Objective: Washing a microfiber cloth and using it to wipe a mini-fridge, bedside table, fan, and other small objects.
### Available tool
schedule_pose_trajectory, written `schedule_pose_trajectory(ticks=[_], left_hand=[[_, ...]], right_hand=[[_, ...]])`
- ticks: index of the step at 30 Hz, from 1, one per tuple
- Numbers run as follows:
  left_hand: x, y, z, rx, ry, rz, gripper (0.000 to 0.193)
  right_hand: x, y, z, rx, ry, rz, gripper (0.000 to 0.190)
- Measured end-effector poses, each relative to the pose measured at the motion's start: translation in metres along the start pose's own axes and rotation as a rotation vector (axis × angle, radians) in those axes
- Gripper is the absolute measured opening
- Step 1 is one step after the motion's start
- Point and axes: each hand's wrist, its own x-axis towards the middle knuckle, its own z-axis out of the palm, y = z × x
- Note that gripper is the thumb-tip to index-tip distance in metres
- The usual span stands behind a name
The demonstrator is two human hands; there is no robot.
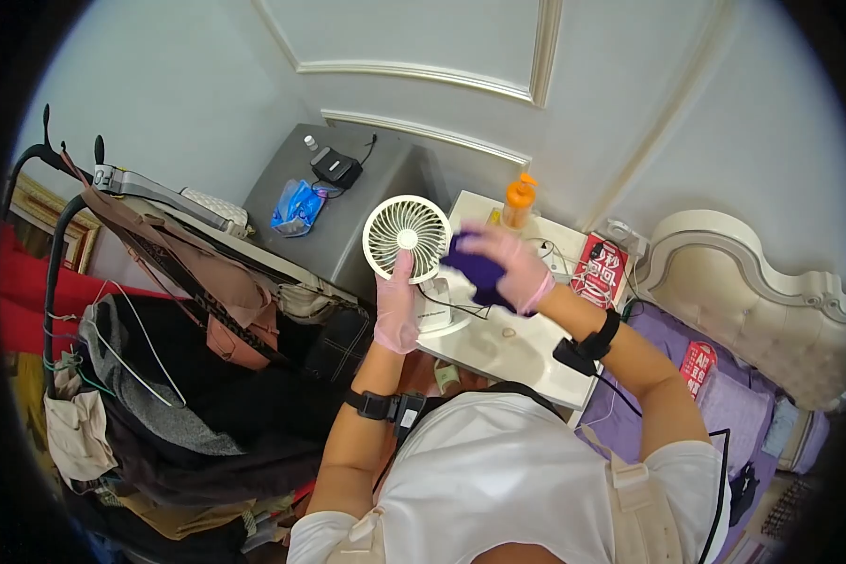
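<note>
My left hand, in a thin pink glove, grips a small white desk fan by its round head. The thumb lies on the front grille and the fingers behind it are hidden. Below the head, the fan's base rests on a white bedside table and a dark cord runs off to the right. A dark purple cloth hangs from my right hand, also gloved in pink and blurred at the fingers. The cloth's left edge is close beside the fan head; whether they touch is unclear.
An orange pump bottle stands at the table's back, with white cables and a red printed sheet to the right. A grey cabinet bears a black device and blue packet. Clothes on a rack crowd the left; a bed flanks the right.
</note>
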Motion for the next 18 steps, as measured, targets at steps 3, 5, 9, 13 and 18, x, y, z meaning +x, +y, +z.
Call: schedule_pose_trajectory(ticks=[3,5,9,13,18], left_hand=[[-0.001,-0.005,0.015,0.189,0.134,0.135,0.045],[-0.002,-0.013,0.023,0.337,0.08,0.25,0.053],[0.012,-0.011,0.017,-0.273,-0.192,0.08,0.042],[0.017,-0.024,-0.011,0.439,-0.219,0.406,0.051],[-0.003,-0.006,0.035,0.464,-0.032,0.424,0.072]], right_hand=[[0.056,-0.033,-0.019,-0.138,0.131,0.087,0.056],[0.072,-0.047,-0.003,-0.313,0.059,0.139,0.063],[0.042,-0.041,0.028,-0.041,0.102,0.08,0.062],[0.043,-0.054,0.021,-0.024,0.096,-0.077,0.051],[0.085,-0.03,-0.005,-0.139,0.553,0.145,0.047]])
